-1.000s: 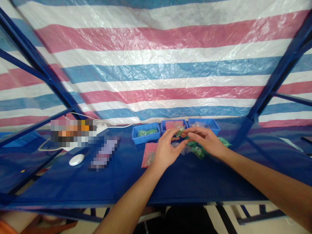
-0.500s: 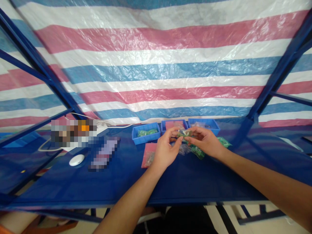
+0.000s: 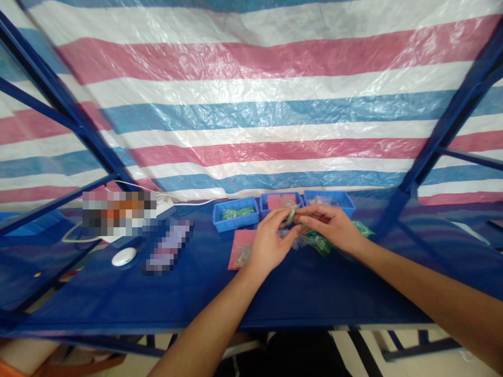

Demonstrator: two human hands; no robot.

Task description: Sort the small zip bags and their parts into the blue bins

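A small greenish plastic packet (image 3: 291, 215) is held up on edge above the table between my hands. My left hand (image 3: 271, 238) is closed on it, with thumb and fingers around its left side. My right hand (image 3: 334, 225) has its fingertips bent together at the packet's right side; what they pinch is partly hidden. Beneath the hands lie a clear plastic bag (image 3: 297, 240) and a green packet (image 3: 320, 244). Beside my left wrist is a pink sheet (image 3: 237, 246) with a clear bag of small parts (image 3: 243, 255) on it.
Three blue bins stand behind: the left bin (image 3: 236, 224) has green packets, the middle bin (image 3: 264, 203) pink ones, the right bin (image 3: 348, 208) clear bags. A white oval device (image 3: 124, 257) and a blurred-out item (image 3: 168, 248) lie left. Blue frame posts flank the table (image 3: 314, 298).
The packet has turned from lying flat between both hands to standing on edge by my left fingers. My right fingertips have shifted slightly on it. Bins and bags stay put.
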